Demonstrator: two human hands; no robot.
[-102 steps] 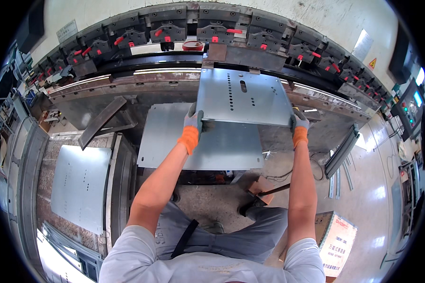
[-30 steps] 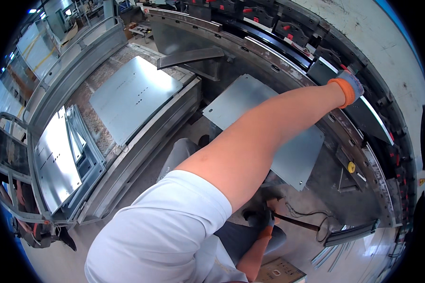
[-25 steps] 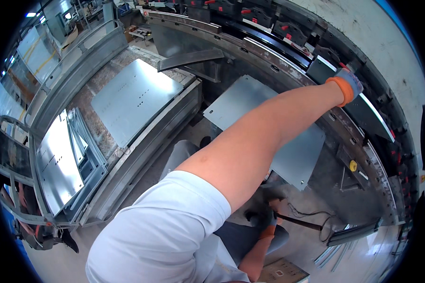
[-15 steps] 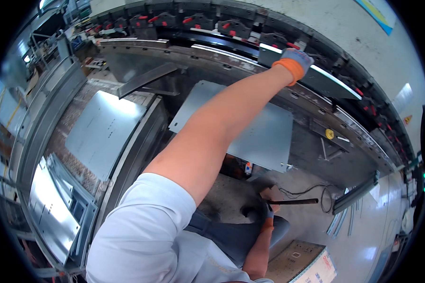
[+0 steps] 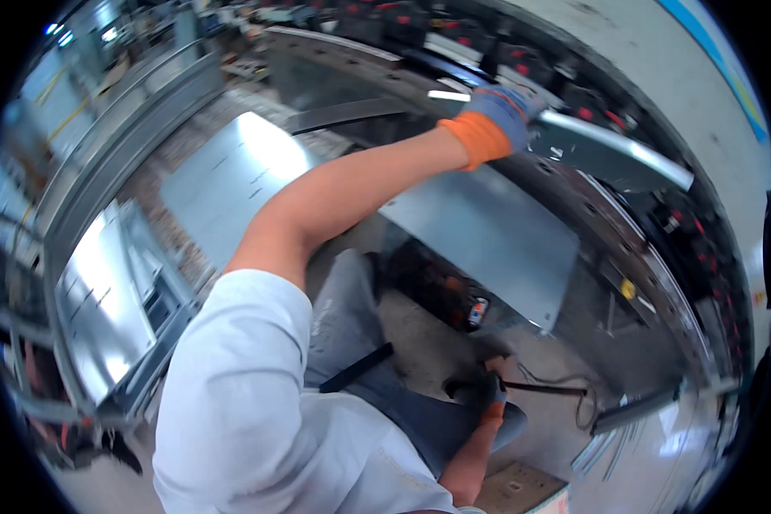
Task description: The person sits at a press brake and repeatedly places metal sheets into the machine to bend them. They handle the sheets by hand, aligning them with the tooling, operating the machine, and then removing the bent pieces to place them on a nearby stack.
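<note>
My left hand [image 5: 499, 120], in a grey-blue glove with an orange cuff, reaches up to the press brake and is closed on the edge of a bent sheet metal panel [image 5: 612, 154]. The panel stretches right from the hand, along the machine's tooling, with a bright upper edge. Low in front of my leg is my gloved right hand [image 5: 493, 392], its fingers hidden. A dark bar [image 5: 548, 389] runs out to the right beside it; whether the hand grips it cannot be made out.
A flat metal sheet [image 5: 488, 231] lies below the press brake bed [image 5: 334, 64]. To the left, another sheet [image 5: 223, 176] and stacked metal parts [image 5: 103, 308] lie by a metal frame [image 5: 128, 137]. A cable [image 5: 557, 379] and a cardboard box [image 5: 518, 490] are on the floor.
My view has shifted and turned. My left hand and the panel appear larger and closer, the panel drawn out from the tooling. My right hand stays low by my leg.
</note>
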